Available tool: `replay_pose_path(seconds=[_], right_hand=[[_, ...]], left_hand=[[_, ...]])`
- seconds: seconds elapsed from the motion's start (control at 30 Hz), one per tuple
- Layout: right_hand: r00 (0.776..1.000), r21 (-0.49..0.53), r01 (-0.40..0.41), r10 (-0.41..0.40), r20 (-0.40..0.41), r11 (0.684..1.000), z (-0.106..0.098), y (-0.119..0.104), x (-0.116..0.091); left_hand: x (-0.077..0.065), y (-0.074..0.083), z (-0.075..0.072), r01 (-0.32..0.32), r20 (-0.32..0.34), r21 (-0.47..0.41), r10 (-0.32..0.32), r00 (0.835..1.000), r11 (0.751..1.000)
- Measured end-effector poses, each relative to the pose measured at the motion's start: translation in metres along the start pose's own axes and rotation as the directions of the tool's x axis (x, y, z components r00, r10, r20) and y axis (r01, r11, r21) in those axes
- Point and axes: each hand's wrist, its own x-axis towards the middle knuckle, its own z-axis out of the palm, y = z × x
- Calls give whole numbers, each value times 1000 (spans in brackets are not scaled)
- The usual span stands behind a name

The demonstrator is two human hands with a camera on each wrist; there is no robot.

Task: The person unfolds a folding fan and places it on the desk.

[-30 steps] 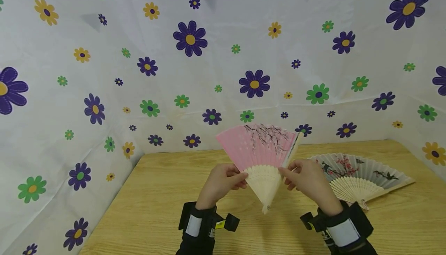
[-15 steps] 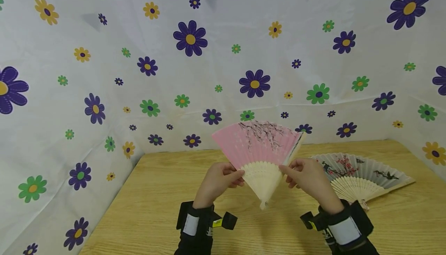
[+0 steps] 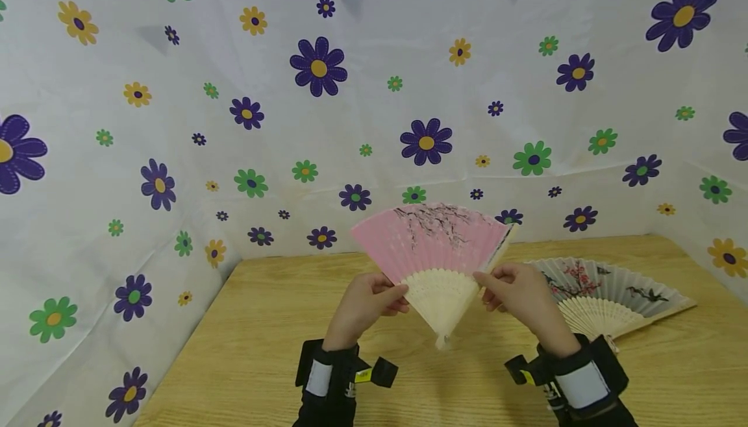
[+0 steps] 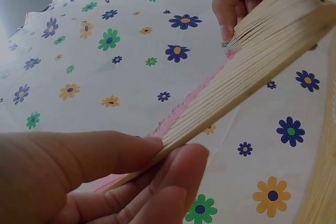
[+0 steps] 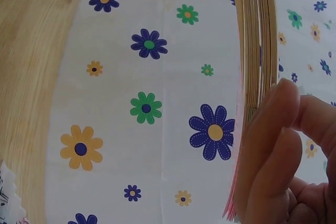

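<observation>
A pink folding fan (image 3: 441, 239) with dark blossom branches and pale wooden ribs is held up above the table, spread partway, its pivot end pointing down. My left hand (image 3: 369, 304) pinches its left edge between thumb and fingers; in the left wrist view the thumb (image 4: 121, 153) presses the outer rib. On the other edge, my right hand (image 3: 520, 297) pinches the right guard stick. Seen edge-on in the right wrist view, the ribs (image 5: 257, 40) stand stacked beside the curled fingers (image 5: 273, 166).
A second folding fan (image 3: 608, 297), greyish white with red blossoms and birds, lies spread on the wooden table (image 3: 263, 349) to the right, partly behind the right hand. A white flower-printed cloth (image 3: 374, 109) stands behind the table and along its sides.
The pink fan has spread a little wider. The left hand has shifted slightly left, and the right hand slightly right. The white fan has stayed in place.
</observation>
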Motion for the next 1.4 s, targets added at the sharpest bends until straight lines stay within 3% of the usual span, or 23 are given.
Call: replay_pose_path(seconds=[0.47, 1.03, 1.23, 1.4], right_hand=[[999, 45, -41, 40, 4, 998, -5, 2, 2], [995, 129, -54, 64, -75, 990, -8, -2, -1], [987, 239, -84, 114, -112, 967, -7, -2, -1], [985, 338, -102, 143, -97, 936, -7, -1, 1]], left_hand=[[-1, 2, -2, 35, -47, -69, -38, 998, 997], [0, 3, -5, 34, -98, -168, -51, 994, 985], [-3, 3, -6, 21, -134, -222, -52, 990, 975], [-4, 3, -7, 7, -153, -256, -47, 987, 967]])
